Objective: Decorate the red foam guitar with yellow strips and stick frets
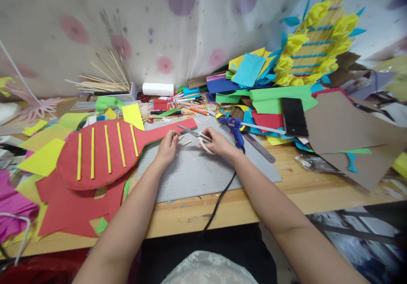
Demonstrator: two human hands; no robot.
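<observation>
My right hand [216,142] grips the white handles of a pair of scissors [200,136], whose blades are parted and point left. Facing it, my left hand [168,148] is closed in a pinch by the blade tips; a small pale piece [181,137] shows at its fingertips, too small to name surely. Short white bits [187,143] lie on the grey cutting mat [190,178] between the hands. To the left rests a red paddle-shaped cutout [100,169] with several yellow strips [108,149] across its round part. Its neck reaches behind my left hand.
A blue glue gun [234,129] and a metal ruler [259,147] lie right of my right hand, with a black cord [219,203] trailing off the front edge. A phone [294,116] leans on coloured sheets. A flower-trimmed paper instrument [313,46] stands at back right.
</observation>
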